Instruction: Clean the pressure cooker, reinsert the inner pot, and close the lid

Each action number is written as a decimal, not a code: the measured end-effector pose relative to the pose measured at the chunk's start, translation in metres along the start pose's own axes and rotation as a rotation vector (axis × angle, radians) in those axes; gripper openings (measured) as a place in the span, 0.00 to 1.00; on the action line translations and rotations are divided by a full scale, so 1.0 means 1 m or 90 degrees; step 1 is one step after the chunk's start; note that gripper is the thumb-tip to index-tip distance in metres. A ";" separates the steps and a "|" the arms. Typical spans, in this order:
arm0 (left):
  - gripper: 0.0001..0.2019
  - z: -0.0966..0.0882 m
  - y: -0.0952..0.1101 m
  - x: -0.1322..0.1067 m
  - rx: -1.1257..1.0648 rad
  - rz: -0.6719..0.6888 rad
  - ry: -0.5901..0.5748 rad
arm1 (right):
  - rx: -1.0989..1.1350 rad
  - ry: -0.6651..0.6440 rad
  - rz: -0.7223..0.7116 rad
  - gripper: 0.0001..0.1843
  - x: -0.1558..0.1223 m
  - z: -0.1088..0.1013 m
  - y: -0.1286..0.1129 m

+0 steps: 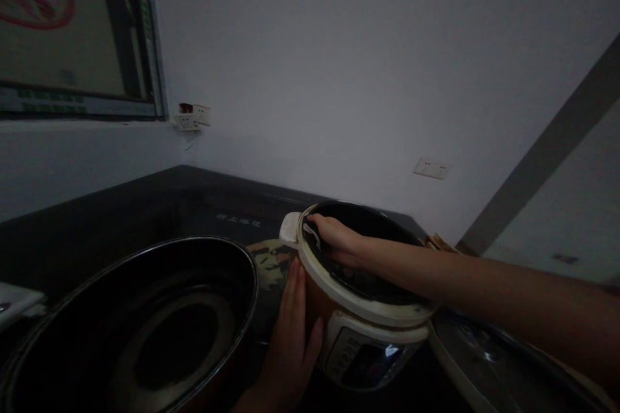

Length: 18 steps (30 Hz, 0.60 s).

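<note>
An orange and cream electric cooker (361, 329) with a front control panel stands open on the dark counter (145, 206). My left hand (290, 335) lies flat against its left side, fingers stretched upward. My right hand (334, 235) reaches across the open top to the far left rim, fingers curled over something pale at the rim that I cannot make out. The dark inner pot (372, 284) shows below my forearm.
A large dark wok (140, 329) sits left of the cooker. A shiny lid (489, 361) lies at the lower right. Wall sockets (431, 168) and a second pair (194, 117) sit on the white wall. A window (72, 32) is at upper left.
</note>
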<state>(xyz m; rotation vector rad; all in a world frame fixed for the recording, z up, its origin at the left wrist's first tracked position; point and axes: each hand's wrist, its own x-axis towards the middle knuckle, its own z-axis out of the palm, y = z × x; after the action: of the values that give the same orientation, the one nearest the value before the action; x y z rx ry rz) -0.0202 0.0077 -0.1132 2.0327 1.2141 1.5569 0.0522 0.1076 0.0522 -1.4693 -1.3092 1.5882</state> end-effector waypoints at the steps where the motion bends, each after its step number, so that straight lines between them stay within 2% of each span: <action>1: 0.34 0.000 0.000 0.000 0.000 0.001 0.002 | 0.010 0.010 -0.014 0.16 0.008 -0.002 -0.001; 6: 0.35 0.000 0.002 0.001 0.002 -0.008 -0.005 | 0.024 0.058 -0.025 0.19 0.039 -0.023 -0.012; 9: 0.34 -0.001 0.002 0.002 0.006 0.000 0.002 | 0.002 0.067 -0.027 0.20 0.044 -0.024 -0.013; 15: 0.35 0.000 0.002 0.004 0.008 0.010 0.007 | -0.097 0.001 -0.035 0.22 0.013 0.002 -0.002; 18: 0.35 0.000 0.002 0.003 0.007 0.010 0.011 | -0.176 -0.042 -0.032 0.22 -0.011 0.001 0.001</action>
<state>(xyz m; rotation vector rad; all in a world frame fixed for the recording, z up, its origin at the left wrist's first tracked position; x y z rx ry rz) -0.0192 0.0082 -0.1097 2.0452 1.2191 1.5813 0.0534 0.0968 0.0554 -1.5418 -1.6441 1.4801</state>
